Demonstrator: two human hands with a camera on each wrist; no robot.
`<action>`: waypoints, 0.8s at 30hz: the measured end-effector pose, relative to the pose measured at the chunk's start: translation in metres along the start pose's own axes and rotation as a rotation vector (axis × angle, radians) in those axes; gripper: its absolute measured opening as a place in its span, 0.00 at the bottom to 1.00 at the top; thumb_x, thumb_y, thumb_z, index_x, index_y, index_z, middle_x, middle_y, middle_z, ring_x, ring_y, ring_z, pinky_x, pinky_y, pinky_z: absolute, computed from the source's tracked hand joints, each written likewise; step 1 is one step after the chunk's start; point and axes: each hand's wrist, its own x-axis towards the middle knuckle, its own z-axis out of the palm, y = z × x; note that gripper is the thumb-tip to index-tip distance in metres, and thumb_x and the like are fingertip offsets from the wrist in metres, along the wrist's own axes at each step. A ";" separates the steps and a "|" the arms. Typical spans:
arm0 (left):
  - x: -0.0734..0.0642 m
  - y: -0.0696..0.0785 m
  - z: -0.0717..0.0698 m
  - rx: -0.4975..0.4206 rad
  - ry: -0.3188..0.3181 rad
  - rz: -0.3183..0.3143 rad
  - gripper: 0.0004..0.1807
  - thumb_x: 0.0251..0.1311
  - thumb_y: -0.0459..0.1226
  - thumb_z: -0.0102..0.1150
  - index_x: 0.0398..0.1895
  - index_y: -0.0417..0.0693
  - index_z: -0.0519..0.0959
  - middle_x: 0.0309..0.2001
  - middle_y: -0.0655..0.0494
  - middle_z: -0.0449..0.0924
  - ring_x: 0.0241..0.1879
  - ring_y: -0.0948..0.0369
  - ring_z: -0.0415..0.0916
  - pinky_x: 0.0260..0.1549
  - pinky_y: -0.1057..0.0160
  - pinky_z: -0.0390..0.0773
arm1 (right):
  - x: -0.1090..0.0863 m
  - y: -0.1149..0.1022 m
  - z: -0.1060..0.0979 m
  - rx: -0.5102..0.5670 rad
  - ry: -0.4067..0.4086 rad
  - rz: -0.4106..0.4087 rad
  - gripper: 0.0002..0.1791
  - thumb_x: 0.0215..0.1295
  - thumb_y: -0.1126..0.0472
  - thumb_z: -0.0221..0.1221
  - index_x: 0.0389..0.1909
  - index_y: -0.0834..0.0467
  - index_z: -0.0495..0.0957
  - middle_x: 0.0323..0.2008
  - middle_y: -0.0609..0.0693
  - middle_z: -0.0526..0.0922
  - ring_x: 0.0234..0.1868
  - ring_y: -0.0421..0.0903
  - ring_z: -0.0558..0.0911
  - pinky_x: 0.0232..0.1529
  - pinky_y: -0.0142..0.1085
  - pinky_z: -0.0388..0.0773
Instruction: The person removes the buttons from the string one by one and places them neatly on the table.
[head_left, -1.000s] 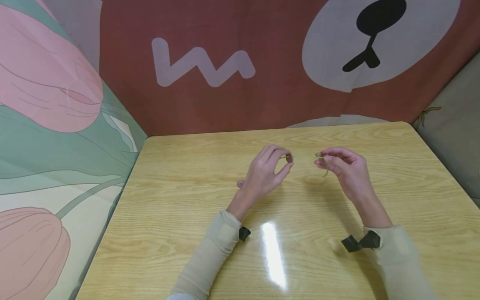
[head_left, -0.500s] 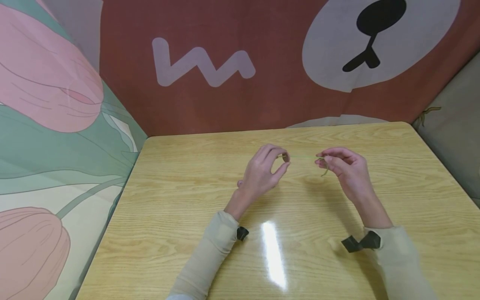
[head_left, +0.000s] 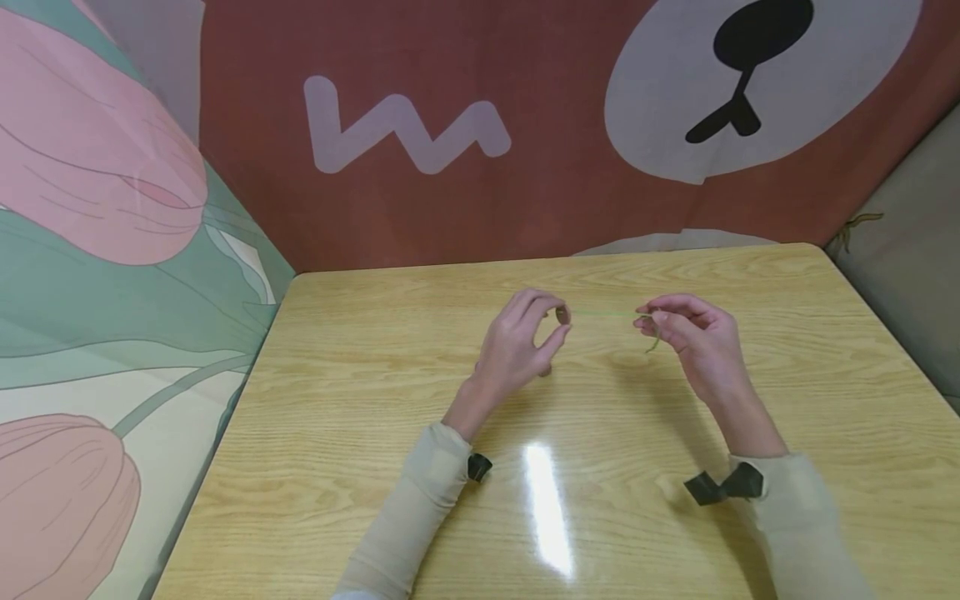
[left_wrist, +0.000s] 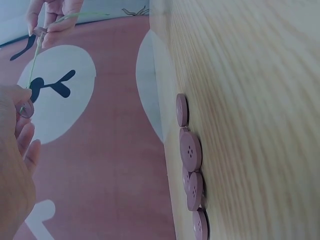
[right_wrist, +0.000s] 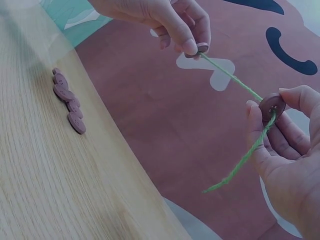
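My left hand (head_left: 513,342) pinches a brown button (left_wrist: 26,109) between thumb and fingers, raised over the table. From it a green yarn (right_wrist: 232,82) runs taut across to a second brown button (right_wrist: 273,106). That one is pinched at its edges by my right hand (head_left: 697,342). The yarn passes through a hole in it, and a loose tail hangs out on the near side, its end free. Both hands are level with each other, a short gap apart. In the head view the held buttons are mostly covered by fingers.
Several more brown buttons (left_wrist: 191,151) lie in an overlapping row on the wooden table (head_left: 315,433); my left hand hides most of them in the head view. A reddish-brown printed cloth (head_left: 405,217) hangs behind the table, and a flowered one (head_left: 90,317) on the left.
My left hand has drifted left, away from the right hand, and the stretch of green yarn between them has grown longer. The right hand has barely moved.
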 end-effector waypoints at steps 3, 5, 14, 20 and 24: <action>-0.001 0.000 -0.001 -0.005 -0.001 -0.007 0.08 0.63 0.31 0.68 0.44 0.40 0.82 0.44 0.52 0.81 0.47 0.57 0.79 0.50 0.69 0.78 | 0.000 -0.001 0.000 0.001 0.003 0.002 0.12 0.73 0.79 0.53 0.39 0.69 0.85 0.36 0.57 0.89 0.36 0.48 0.90 0.44 0.36 0.86; -0.001 0.000 -0.002 -0.006 -0.004 -0.011 0.08 0.64 0.31 0.68 0.44 0.41 0.82 0.44 0.52 0.81 0.48 0.57 0.79 0.50 0.69 0.78 | 0.000 -0.001 0.000 0.005 0.005 0.002 0.12 0.73 0.79 0.52 0.39 0.69 0.85 0.36 0.57 0.89 0.36 0.48 0.90 0.44 0.36 0.86; -0.002 -0.001 -0.004 0.003 -0.012 -0.032 0.07 0.64 0.32 0.68 0.43 0.42 0.82 0.44 0.52 0.81 0.47 0.57 0.79 0.50 0.69 0.78 | 0.001 -0.003 0.000 0.010 0.011 0.002 0.12 0.72 0.79 0.53 0.39 0.70 0.85 0.35 0.57 0.89 0.36 0.48 0.90 0.44 0.36 0.86; -0.003 -0.002 -0.004 0.011 -0.019 -0.034 0.07 0.64 0.32 0.68 0.43 0.42 0.81 0.44 0.52 0.80 0.47 0.57 0.79 0.49 0.69 0.78 | 0.001 -0.003 -0.001 0.012 0.005 0.001 0.11 0.73 0.79 0.53 0.40 0.72 0.85 0.36 0.58 0.89 0.37 0.48 0.90 0.45 0.36 0.86; -0.005 -0.003 -0.004 0.017 -0.028 -0.036 0.07 0.64 0.32 0.69 0.42 0.43 0.81 0.44 0.52 0.80 0.46 0.57 0.79 0.48 0.69 0.78 | 0.001 -0.004 -0.002 0.011 0.002 0.006 0.10 0.73 0.79 0.54 0.41 0.72 0.85 0.37 0.58 0.89 0.37 0.48 0.90 0.45 0.36 0.86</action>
